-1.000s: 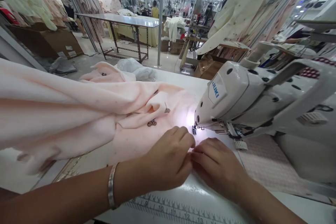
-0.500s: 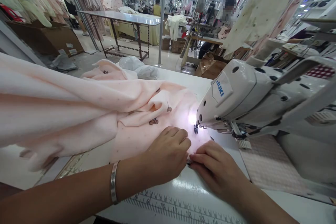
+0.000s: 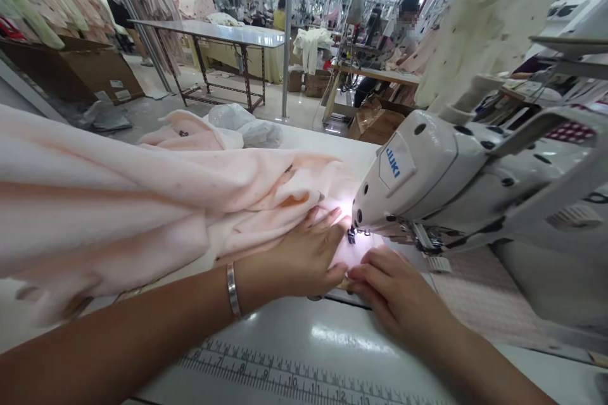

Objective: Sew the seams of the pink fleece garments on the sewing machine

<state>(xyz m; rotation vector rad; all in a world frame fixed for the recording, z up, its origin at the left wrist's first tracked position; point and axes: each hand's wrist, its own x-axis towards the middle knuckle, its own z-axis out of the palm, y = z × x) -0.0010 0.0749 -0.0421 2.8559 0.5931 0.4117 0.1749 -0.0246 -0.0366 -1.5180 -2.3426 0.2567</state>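
Note:
Pale pink printed fabric (image 3: 180, 183) lies in folds from the left side up to the presser foot (image 3: 352, 235) of a white sewing machine (image 3: 422, 164). My left hand (image 3: 308, 253), a silver bangle on its wrist, rests on the fabric with fingers spread, just left of the foot. Close in front of the foot, my right hand (image 3: 392, 285) pinches the fabric's near edge between thumb and fingers. The machine's lamp lights the cloth around the needle; the stitch point itself is too small to make out.
A printed ruler scale (image 3: 285, 380) runs along the table's front. Behind the fabric sits a clear plastic bag (image 3: 247, 126). Farther off stand a long table (image 3: 213, 31), a cardboard box (image 3: 377, 120) and hanging garments (image 3: 494, 25). A person (image 3: 406, 25) sits at another machine.
My left hand has gone from curled to spread and moved up, closer to the presser foot. The fabric under it has bunched and shifted toward the foot. My right hand keeps its pinch.

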